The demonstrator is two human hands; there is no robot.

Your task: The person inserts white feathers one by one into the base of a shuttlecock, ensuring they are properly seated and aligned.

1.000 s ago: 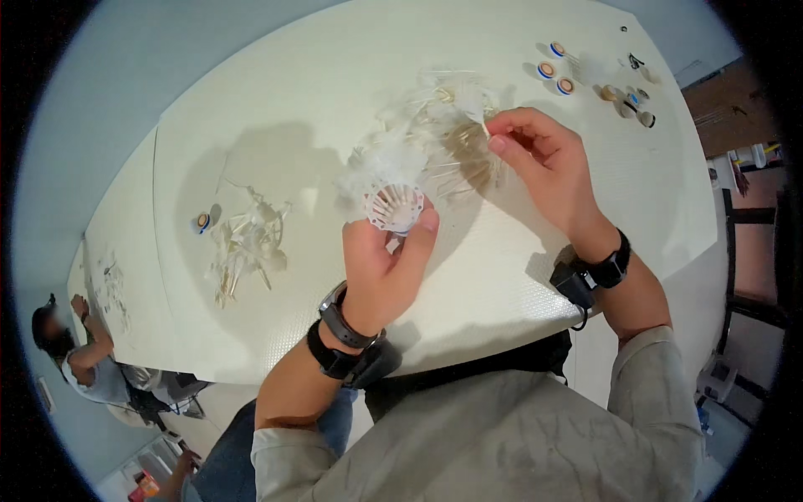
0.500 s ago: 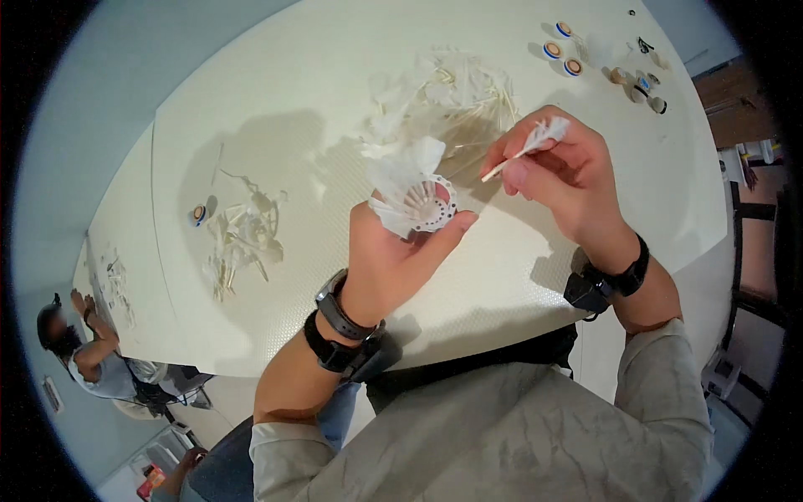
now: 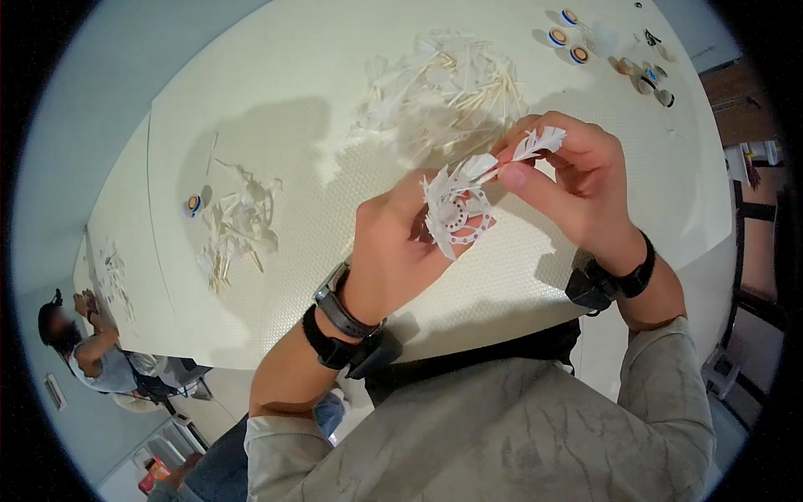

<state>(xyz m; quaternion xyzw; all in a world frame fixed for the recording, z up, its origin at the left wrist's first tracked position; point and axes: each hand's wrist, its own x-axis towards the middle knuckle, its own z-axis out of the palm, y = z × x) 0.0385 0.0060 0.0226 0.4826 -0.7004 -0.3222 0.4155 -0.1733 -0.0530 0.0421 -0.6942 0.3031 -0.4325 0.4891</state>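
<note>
My left hand (image 3: 401,222) is closed around a white ring-shaped holder (image 3: 471,230) with a circle of small holes, like a shuttlecock frame. White feathers (image 3: 443,201) stand in part of its rim, fanned out on the left. A single white feather (image 3: 539,144) is pinched between the thumb and fingers of my right hand (image 3: 577,180). Its quill end points down-left at the holder's upper edge, close to the standing feathers; whether it touches a hole I cannot tell. My left fingers are partly hidden behind the holder.
Beyond my hands lies a large heap of loose white feathers (image 3: 443,92); a smaller pile (image 3: 238,222) is at left with a round cork base (image 3: 194,203). Several cork bases (image 3: 579,54) and small parts (image 3: 652,75) sit far right. Another person (image 3: 92,343) sits at the far left.
My right hand has brought its feather to the holder, closing the gap between them. My left hand has tilted the holder and moved it slightly right.
</note>
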